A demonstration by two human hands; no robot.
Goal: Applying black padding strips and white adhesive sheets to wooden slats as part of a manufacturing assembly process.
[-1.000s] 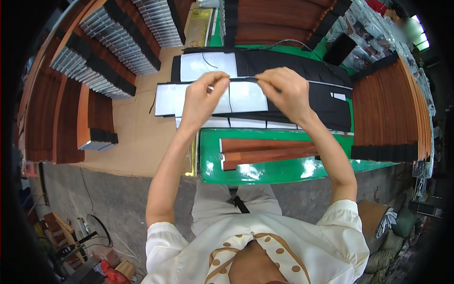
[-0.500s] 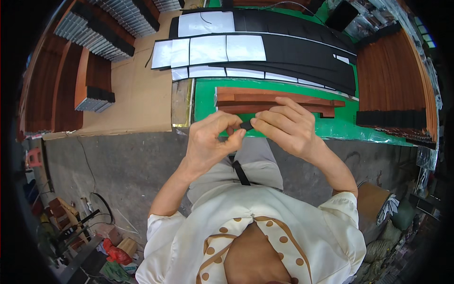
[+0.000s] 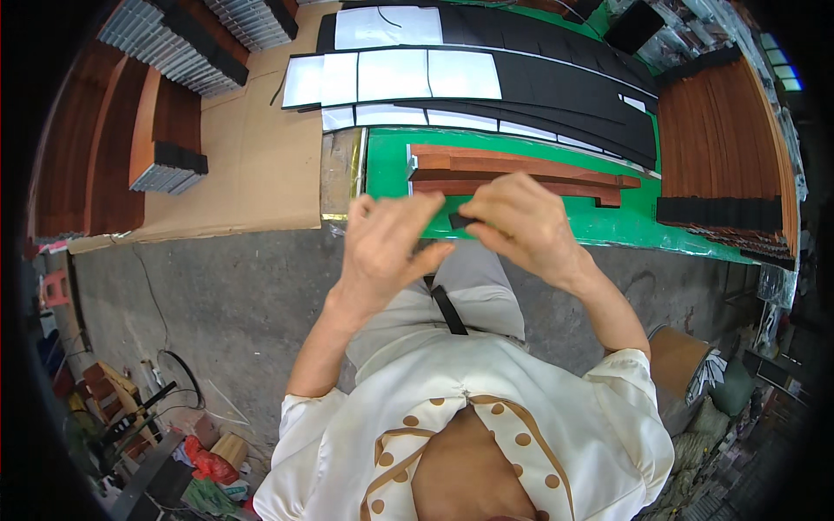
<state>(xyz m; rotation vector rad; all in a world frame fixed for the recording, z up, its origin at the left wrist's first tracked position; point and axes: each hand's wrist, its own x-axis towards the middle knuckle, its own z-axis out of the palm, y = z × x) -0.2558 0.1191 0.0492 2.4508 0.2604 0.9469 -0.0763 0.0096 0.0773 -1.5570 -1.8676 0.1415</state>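
Note:
A small black strip, perhaps foam (image 3: pixel 460 221), is pinched between the thumb and fingers of my right hand (image 3: pixel 524 221). To its left, my left hand (image 3: pixel 387 239) is blurred but has its thumb and fingers spread, with nothing seen in it. Both hands are above the near edge of the green tabletop (image 3: pixel 387 165). Just beyond them lie reddish-brown wooden pieces (image 3: pixel 512 163), long and side by side, with a metal fitting on the left end. My right fingers overlap the nearer piece in the picture and hide part of it.
Black sheets with white backing (image 3: pixel 556 95) cover the table's far side. Stacked brown boards with black ends (image 3: pixel 721 139) stand at the right. More stacks (image 3: pixel 165 126) rest on cardboard (image 3: pixel 261 165) at the left. A small white scrap (image 3: pixel 257 353) shows over the floor.
My left hand has let go of the black strip and opened its fingers. The strip stays in my right hand. A white scrap now shows over the floor at the left.

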